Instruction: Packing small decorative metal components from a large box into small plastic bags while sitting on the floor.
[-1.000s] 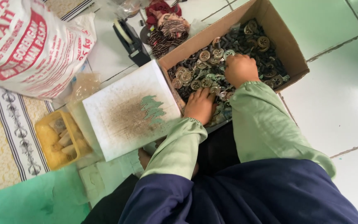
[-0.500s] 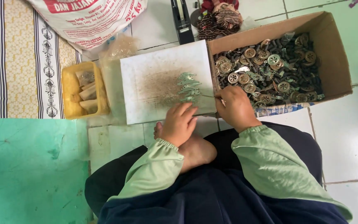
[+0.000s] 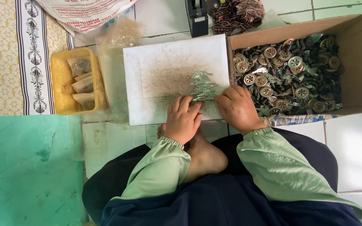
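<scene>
Hands (image 3: 184,119) (image 3: 236,108) palm-down on white board (image 3: 160,62), fingertips at metal pieces (image 3: 202,86)

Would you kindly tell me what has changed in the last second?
Both hands left the cardboard box for the white board; left hand and right hand now rest at the small metal pieces. Box, yellow tray and sack unchanged.

A white board (image 3: 164,79) carries a brownish smudge and pale green metal pieces (image 3: 202,86). The tub (image 3: 57,86) is yellow, the box (image 3: 357,62) brown cardboard, the sleeves (image 3: 273,159) light green, the mat (image 3: 21,167) teal, the cloth (image 3: 5,54) cream with black scrollwork stripes.
</scene>
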